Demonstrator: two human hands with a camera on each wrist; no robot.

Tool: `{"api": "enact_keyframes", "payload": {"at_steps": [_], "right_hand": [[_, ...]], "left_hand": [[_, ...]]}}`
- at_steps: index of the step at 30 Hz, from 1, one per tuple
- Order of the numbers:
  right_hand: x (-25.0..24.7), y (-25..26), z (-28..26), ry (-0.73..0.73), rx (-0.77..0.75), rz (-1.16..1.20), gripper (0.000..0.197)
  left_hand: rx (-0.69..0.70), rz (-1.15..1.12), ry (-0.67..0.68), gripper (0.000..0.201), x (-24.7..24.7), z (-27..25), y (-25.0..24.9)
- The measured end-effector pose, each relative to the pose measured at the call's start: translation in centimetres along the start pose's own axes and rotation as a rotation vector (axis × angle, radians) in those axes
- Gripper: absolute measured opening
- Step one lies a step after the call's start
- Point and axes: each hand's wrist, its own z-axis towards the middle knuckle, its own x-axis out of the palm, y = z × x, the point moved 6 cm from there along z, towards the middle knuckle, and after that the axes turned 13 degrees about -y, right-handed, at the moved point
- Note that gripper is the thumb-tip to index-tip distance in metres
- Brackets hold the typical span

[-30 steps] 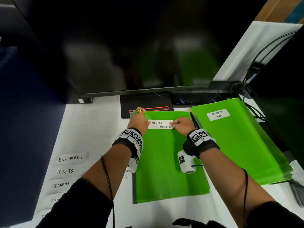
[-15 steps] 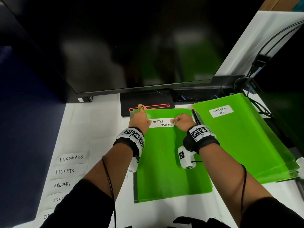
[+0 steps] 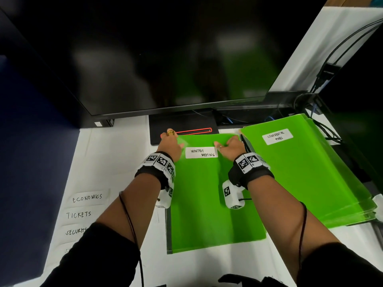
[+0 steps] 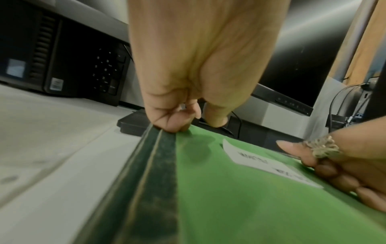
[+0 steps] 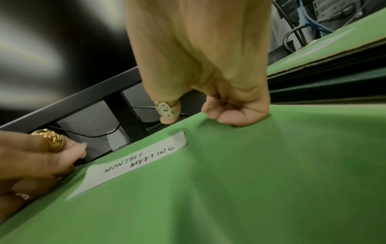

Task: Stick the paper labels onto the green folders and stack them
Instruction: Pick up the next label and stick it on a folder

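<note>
A green folder (image 3: 207, 204) lies in front of me on the white desk, with a white label reading MONTHLY MEETING (image 3: 201, 152) stuck near its far edge. My left hand (image 3: 173, 139), which wears a gold ring, curls its fingers round the folder's far left corner (image 4: 181, 122). At the far edge just right of the label, my right hand (image 3: 224, 144) grips the cover (image 5: 208, 113), which buckles slightly under the fingers. To the right lies a stack of green folders (image 3: 300, 172); the top one bears a CONFIDENTIAL FUNDS label (image 3: 277, 136).
A large dark monitor (image 3: 165, 59) hangs over the far edge, its black base (image 3: 186, 123) just beyond the folder. Loose labels ECONOMICS (image 3: 87, 198), TICKETS (image 3: 78, 214) and SECURITY (image 3: 75, 231) lie at the left. Cables (image 3: 323, 125) run behind the stack.
Both hands have left the ends of the MONTHLY MEETING label and moved forward to the folder's far edge. The label now lies uncovered on the cover.
</note>
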Motion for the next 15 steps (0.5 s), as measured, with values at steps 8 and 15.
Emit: {"api": "enact_keyframes", "payload": {"at_steps": [8,15], "right_hand": [[0.9,0.8,0.1,0.013,0.026,-0.155,0.096],[0.3,0.8,-0.3,0.016,0.037,-0.173,0.095]], "left_hand": [[-0.050,0.139,-0.049,0.095,0.3,0.3,-0.7],[-0.022,0.186,-0.039,0.082,0.5,0.3,-1.1]]}}
